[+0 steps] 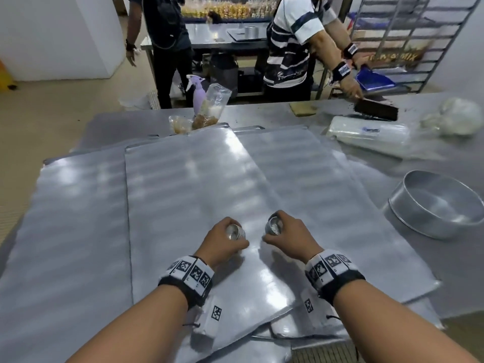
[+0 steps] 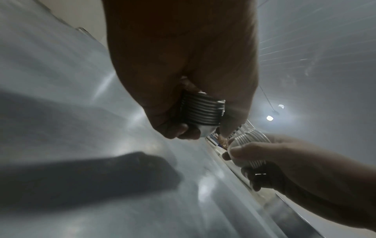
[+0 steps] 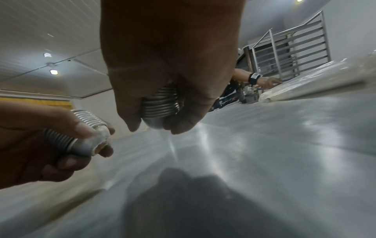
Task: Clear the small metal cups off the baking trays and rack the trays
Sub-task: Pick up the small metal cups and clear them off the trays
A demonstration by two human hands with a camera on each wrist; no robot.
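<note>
On the far left a bare baking tray [image 1: 65, 218] lies flat on the bench [image 1: 432, 153], overlapped by the top tray [image 1: 188, 179] in the middle; no loose cups show on any of them. Over the near part of that top tray the left hand [image 1: 222, 242] has its fingers curled round a stack of nested metal cups [image 1: 235, 230], the stack's long axis lying roughly level and pointing toward the other hand. Just beside it, not touching, the right hand [image 1: 290, 238] grips a second cup stack [image 1: 273, 226] tilted with its open mouth up and toward the left. Both stacks are held clear of the tray surface. Further right, well apart from both hands, a round metal pan [image 1: 437, 205] sits on the bench; the right hand is the nearer one to it, so it looks the likely drop-off, though that is only a guess. At the back right stands a tray rack [image 1: 408, 35].
</note>
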